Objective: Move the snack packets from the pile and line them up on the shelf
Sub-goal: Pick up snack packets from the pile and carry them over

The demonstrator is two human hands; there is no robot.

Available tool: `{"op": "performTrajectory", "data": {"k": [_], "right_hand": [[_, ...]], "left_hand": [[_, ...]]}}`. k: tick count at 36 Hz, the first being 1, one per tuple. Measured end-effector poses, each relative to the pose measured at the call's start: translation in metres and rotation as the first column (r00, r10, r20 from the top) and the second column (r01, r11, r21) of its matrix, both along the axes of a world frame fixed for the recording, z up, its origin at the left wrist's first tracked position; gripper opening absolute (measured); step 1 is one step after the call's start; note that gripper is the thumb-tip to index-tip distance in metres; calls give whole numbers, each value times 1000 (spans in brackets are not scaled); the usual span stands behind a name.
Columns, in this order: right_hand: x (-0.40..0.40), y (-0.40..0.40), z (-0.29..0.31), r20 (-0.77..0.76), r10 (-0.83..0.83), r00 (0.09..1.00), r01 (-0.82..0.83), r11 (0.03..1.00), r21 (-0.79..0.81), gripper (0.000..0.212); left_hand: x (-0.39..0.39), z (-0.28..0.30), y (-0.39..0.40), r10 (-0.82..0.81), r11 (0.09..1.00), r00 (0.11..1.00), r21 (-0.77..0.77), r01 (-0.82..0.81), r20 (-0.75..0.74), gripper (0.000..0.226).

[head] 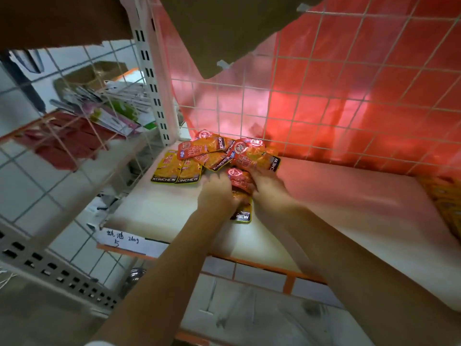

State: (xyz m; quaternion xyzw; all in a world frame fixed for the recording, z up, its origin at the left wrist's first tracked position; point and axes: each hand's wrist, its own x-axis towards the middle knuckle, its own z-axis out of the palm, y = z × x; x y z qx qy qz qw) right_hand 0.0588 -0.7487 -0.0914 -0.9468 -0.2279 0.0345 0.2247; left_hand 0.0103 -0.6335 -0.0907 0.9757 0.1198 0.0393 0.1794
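Note:
A pile of orange and red snack packets (212,153) marked KONCHEW lies at the back left of the white shelf (336,211), against the wire grid. My left hand (217,193) and my right hand (267,186) meet just in front of the pile. Between them they grip a small stack of packets (240,182), whose lower end with black lettering sticks out below the hands. My fingers curl round the stack from both sides. A row of orange packets (446,203) shows blurred at the shelf's right edge.
A wire grid with red sheet (349,96) closes the back. A white slotted upright post (152,78) stands at the left. Beyond it a neighbouring shelf (99,113) holds other goods. A handwritten price label (124,242) sits on the front edge. A cardboard flap (224,33) hangs overhead.

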Motion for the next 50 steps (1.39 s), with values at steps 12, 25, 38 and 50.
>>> {"op": "performTrajectory", "data": {"k": [12, 25, 38, 50], "right_hand": [[-5, -22, -3, -44, -176, 983, 167, 973, -159, 59], [-45, -76, 10, -267, -237, 934, 326, 871, 367, 52], [-63, -233, 27, -447, -200, 872, 486, 463, 741, 8], [-84, -464, 41, -276, -429, 860, 487, 532, 693, 4]], "left_hand": [[-15, 12, 4, 24, 945, 990, -320, -67, -136, 83], [-40, 5, -12, 36, 731, 998, -683, 6, 47, 33], [-36, 21, -175, 33, 325, 987, -935, 141, 160, 33], [-40, 21, -410, 63, 206, 970, -954, 216, 233, 34]]}}
